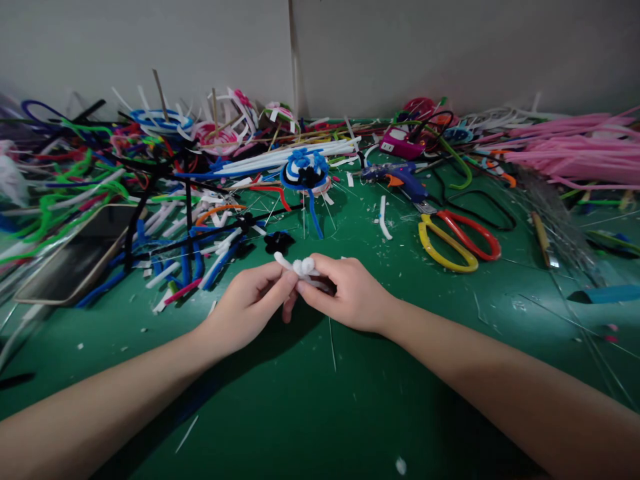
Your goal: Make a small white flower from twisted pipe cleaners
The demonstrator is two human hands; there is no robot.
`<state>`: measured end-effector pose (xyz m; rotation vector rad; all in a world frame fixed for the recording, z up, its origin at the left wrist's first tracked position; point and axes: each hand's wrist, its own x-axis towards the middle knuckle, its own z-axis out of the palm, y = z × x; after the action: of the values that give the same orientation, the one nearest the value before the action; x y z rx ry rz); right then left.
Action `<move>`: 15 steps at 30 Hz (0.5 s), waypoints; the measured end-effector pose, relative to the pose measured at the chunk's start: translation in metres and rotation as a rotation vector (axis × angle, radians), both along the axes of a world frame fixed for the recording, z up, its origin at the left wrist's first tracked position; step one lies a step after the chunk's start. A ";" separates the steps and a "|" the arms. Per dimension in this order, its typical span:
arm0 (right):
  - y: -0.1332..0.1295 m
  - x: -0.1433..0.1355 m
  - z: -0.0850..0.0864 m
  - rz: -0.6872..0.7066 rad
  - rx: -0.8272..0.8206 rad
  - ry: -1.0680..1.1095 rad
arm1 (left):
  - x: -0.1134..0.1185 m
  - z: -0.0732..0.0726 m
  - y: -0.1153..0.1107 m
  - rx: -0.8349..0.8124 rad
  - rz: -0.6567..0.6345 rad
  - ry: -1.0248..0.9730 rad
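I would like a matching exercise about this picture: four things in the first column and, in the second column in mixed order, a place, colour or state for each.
First column:
1. White pipe cleaner
2. Scissors
3. Glue gun
4. Smartphone

Second column:
A. Blue, with an orange trigger
B. At the left of the green table
C. Pinched by the left hand and right hand
D. Yellow and red handles

Right pairs: 1-C, 2-D, 3-A, 4-B

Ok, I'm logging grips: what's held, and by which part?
A white fuzzy stem: left hand near its protruding end, right hand beside its curls.
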<state>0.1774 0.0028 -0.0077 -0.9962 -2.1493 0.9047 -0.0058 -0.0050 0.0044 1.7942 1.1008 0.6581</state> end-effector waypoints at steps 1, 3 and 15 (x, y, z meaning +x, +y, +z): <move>0.000 0.000 0.000 0.000 0.000 -0.002 | 0.000 0.000 0.000 0.001 0.001 0.001; 0.000 0.000 0.000 0.000 0.001 -0.007 | 0.000 -0.001 0.000 0.002 0.004 0.006; 0.001 -0.001 -0.001 0.009 -0.006 -0.019 | 0.001 0.000 0.000 0.022 0.012 0.027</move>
<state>0.1768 0.0036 -0.0086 -1.0031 -2.1694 0.9103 -0.0048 -0.0049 0.0045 1.8209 1.1275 0.6575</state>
